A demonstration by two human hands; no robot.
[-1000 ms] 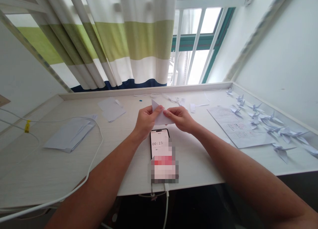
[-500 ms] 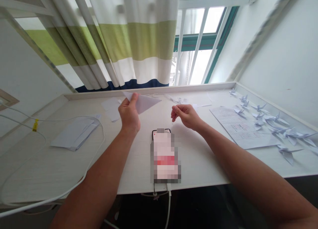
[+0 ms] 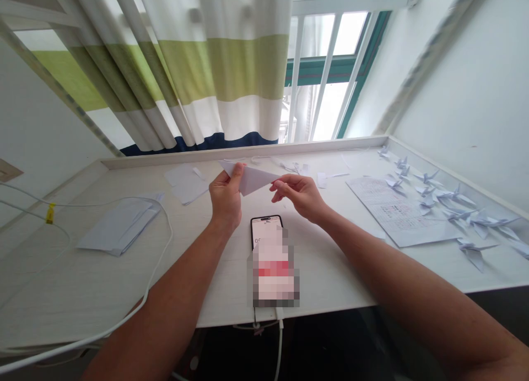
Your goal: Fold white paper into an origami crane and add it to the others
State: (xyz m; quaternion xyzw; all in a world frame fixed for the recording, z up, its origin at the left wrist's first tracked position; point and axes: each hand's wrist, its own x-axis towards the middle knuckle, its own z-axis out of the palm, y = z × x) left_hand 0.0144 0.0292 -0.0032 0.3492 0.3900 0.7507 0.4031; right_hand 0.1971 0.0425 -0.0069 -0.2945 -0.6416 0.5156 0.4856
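Note:
A white paper folded into a triangle (image 3: 253, 178) is held above the white desk (image 3: 74, 282). My left hand (image 3: 225, 196) pinches its left corner between thumb and fingers. My right hand (image 3: 298, 195) has its fingers curled and touches the triangle's right tip. Just below both hands, a phone (image 3: 270, 260) lies flat on the desk with its screen lit.
A stack of white sheets (image 3: 116, 226) and a white cable (image 3: 157, 271) lie at the left. Loose paper pieces (image 3: 185, 183) sit behind the hands. A printed sheet (image 3: 394, 213) and several folded paper cranes (image 3: 446, 202) are at the right, along the wall. A striped curtain (image 3: 215, 67) hangs behind.
A second ago both hands held the paper low over the phone. Then my left hand lifted it away alone. Now my right hand has come back to the triangle's right tip.

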